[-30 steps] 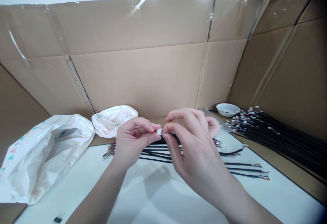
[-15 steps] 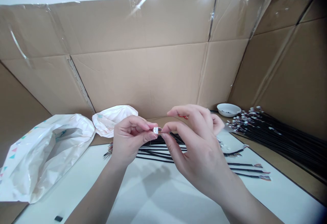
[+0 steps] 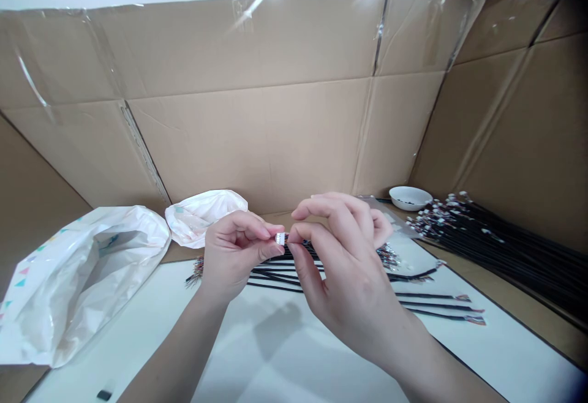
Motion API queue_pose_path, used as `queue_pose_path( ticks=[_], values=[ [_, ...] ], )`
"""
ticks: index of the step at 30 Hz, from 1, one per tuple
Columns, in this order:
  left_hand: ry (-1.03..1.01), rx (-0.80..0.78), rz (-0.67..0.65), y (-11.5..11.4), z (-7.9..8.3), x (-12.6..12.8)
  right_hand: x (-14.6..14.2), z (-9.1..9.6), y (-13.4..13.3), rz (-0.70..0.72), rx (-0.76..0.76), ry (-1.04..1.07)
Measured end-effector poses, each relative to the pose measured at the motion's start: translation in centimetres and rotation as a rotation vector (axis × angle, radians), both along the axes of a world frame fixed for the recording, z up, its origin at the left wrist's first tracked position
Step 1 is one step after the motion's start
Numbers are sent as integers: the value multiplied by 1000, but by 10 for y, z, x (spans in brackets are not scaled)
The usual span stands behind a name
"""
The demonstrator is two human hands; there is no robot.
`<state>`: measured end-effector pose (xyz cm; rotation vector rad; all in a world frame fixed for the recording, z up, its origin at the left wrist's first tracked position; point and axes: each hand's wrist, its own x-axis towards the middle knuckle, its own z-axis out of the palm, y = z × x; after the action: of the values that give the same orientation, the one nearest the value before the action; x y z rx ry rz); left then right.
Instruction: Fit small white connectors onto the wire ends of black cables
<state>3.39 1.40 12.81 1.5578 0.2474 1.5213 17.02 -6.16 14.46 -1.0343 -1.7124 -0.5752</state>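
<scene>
Between thumb and forefinger, my left hand point(image 3: 236, 250) pinches a small white plastic connector point(image 3: 280, 239) above the middle of the table. My right hand point(image 3: 342, 262) is closed in a pinch just right of the connector, its thumb and forefinger on a thin wire point(image 3: 287, 242) at the connector's side. The fingertips hide most of that wire. Beneath both hands lie several black cables point(image 3: 275, 277) with stripped, coloured wire ends, partly covered by the hands.
White plastic bags point(image 3: 133, 305) stand at the left. At the back right are a white bowl point(image 3: 410, 198) with small dark bits and a pile of black cables point(image 3: 519, 247) with white connectors. A small black piece point(image 3: 104, 395) lies front left. Cardboard walls point(image 3: 257, 127) enclose the table.
My right hand has shifted slightly left, its fingertips closer to the connector, and its upper fingers have curled a little. My left hand stays nearly in place with the connector.
</scene>
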Motion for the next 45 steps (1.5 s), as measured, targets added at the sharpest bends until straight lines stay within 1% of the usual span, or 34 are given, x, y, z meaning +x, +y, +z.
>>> queue_pose_path(
  ticks=[4, 7, 12, 16, 18, 20, 22, 25, 30, 34, 36, 38, 41, 43, 45],
  values=[
    [0, 15, 0, 0, 1, -1, 1, 1, 0, 4, 0, 7],
    [4, 24, 15, -1, 1, -1, 5, 2, -1, 38, -57, 22],
    [-3, 27, -53, -1, 0, 0, 16, 4, -2, 109, -213, 45],
    [-28, -28, -18, 0, -1, 1, 21, 7, -3, 173, -401, 1],
    [-34, -32, -15, 1, -1, 1, 21, 7, -3, 198, -481, 19],
    [-40, -26, -37, 1, -1, 1, 21, 7, -3, 216, -530, 63],
    [-49, -28, -68, 1, -1, 2, 19, 6, -3, 237, -540, 107],
    [-54, -45, -92, 2, -1, 2, 17, 5, -1, 268, -511, 126],
    [-47, -27, -37, 2, -1, 4, 16, 5, 1, 291, -455, 126],
    [-48, -22, -30, 1, -3, 5, 14, 5, 1, 290, -418, 138],
    [-54, -11, -34, 1, -4, 5, 13, 4, 1, 286, -423, 140],
    [-46, 4, -25, 0, -4, 5, 13, 3, 2, 293, -460, 146],
    [-30, 22, 49, -1, -1, 4, 15, 2, 5, 332, -495, 262],
    [-40, 10, 114, -1, 1, 2, 17, 2, 7, 386, -459, 411],
    [-51, -20, 150, -1, 2, 1, 19, 3, 9, 528, -461, 561]
  ],
)
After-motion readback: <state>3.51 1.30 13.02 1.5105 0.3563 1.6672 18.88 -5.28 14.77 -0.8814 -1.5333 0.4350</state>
